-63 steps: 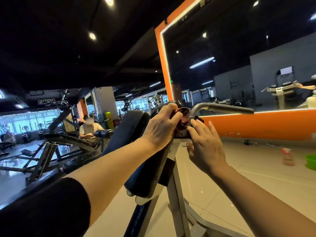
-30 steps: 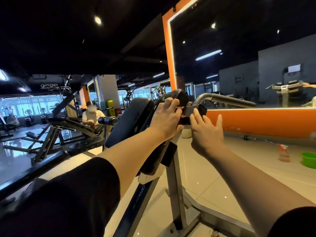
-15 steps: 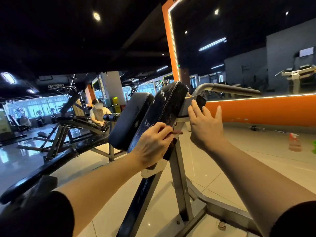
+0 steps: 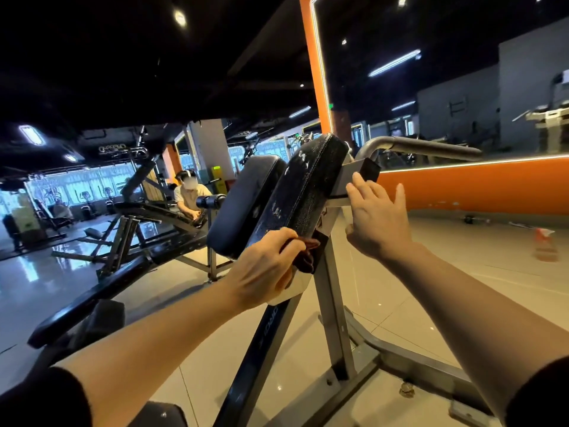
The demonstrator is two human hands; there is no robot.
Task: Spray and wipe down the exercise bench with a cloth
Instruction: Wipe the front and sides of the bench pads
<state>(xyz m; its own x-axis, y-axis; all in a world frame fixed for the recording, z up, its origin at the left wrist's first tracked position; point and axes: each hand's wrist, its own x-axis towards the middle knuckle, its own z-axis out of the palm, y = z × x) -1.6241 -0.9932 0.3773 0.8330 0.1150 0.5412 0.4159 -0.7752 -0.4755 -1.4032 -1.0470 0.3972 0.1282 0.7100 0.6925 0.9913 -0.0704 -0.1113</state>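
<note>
Looking down two bare forearms in a gym, with dark sleeves at the bottom corners. Far left, windows [image 4: 77, 186] glow behind rows of machines, and a seated person [image 4: 190, 195] in a pale shirt bends over equipment beyond a low black bench [image 4: 92, 300]. At centre stand two tilted black pads; the nearer pad [image 4: 303, 192] is cracked and flecked with white. The left hand [image 4: 264, 269] sits at this pad's lower edge, fingers curled around a dark reddish cloth [image 4: 303, 252] and pressing it against the pad. Below, a grey steel frame [image 4: 334, 318] runs down to the tiled floor [image 4: 462, 288]. The right hand [image 4: 377, 220] rests against the frame's bracket just right of the pad, fingers straight and relaxed, grasping nothing. A curved metal handle [image 4: 431, 147] juts out above it. Behind runs an orange wall band [image 4: 477, 186] under a large mirror. Far right, a blurred orange spray bottle [image 4: 545, 245] stands on the floor, well apart from both hands.
</note>
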